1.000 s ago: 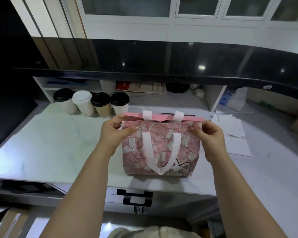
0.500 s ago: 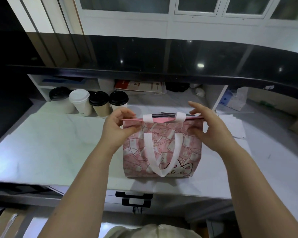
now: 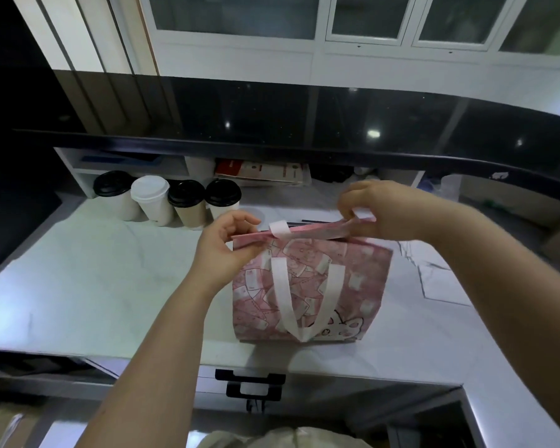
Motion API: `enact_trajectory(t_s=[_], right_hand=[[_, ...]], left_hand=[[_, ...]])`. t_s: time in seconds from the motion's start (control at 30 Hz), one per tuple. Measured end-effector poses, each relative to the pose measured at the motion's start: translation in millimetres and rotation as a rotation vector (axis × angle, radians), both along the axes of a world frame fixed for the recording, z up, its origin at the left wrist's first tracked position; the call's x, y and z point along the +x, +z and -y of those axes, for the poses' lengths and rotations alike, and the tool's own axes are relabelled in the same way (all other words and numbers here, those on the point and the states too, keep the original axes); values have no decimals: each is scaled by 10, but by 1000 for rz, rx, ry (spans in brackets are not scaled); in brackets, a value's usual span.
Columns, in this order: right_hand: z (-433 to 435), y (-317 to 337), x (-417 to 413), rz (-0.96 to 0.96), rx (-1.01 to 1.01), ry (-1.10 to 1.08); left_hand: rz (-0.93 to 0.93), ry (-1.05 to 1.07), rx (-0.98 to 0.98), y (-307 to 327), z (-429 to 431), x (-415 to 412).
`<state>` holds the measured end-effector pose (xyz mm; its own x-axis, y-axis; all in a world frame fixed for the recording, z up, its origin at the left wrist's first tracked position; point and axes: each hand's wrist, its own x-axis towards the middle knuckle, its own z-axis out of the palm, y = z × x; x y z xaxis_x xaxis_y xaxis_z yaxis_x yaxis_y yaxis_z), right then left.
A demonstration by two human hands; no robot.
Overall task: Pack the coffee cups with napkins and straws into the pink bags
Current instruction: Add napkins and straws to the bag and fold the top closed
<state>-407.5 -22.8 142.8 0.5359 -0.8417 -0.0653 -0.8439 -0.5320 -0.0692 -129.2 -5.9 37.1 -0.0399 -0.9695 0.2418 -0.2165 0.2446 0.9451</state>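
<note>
Lifting my right hand (image 3: pixel 392 210) to pinch the strap (image 3: pixel 364 215), left hand (image 3: pixel 223 250) pinching the bag (image 3: pixel 353 286) rim, I was likely starting to open it.

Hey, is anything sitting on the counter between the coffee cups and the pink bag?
No object on the counter lies between the coffee cups and the pink bag. Only the left hand, pinching the bag's rim, is on that side.

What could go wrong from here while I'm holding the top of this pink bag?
The pink bag stands near the front edge of the counter, so a tug toward you might slide it off. Your left hand and right hand pinch its top at different heights, which could tip it sideways.
</note>
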Motion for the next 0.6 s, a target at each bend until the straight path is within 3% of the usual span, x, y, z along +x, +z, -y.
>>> enact_trajectory(t_s=[0.07,0.2,0.3,0.37,0.5,0.6], right_hand=[[93,35,-9,198,132,-95],[254,-158,-85,917,617,-238],[308,-386,-195,1396,729,-317],[271,-496,-224,1506,715,-383],[113,-715,-279,1420,573,-426],[-184,-926,-403,1739,395,-437]], left_hand=[[-1,-8,7,18,-4,-6],[-16,-28,30,29,-7,-13],[-32,-27,28,22,-15,-10],[-30,-18,23,16,-12,-7],[-36,2,20,-15,3,-8],[-49,49,12,-62,23,-29]])
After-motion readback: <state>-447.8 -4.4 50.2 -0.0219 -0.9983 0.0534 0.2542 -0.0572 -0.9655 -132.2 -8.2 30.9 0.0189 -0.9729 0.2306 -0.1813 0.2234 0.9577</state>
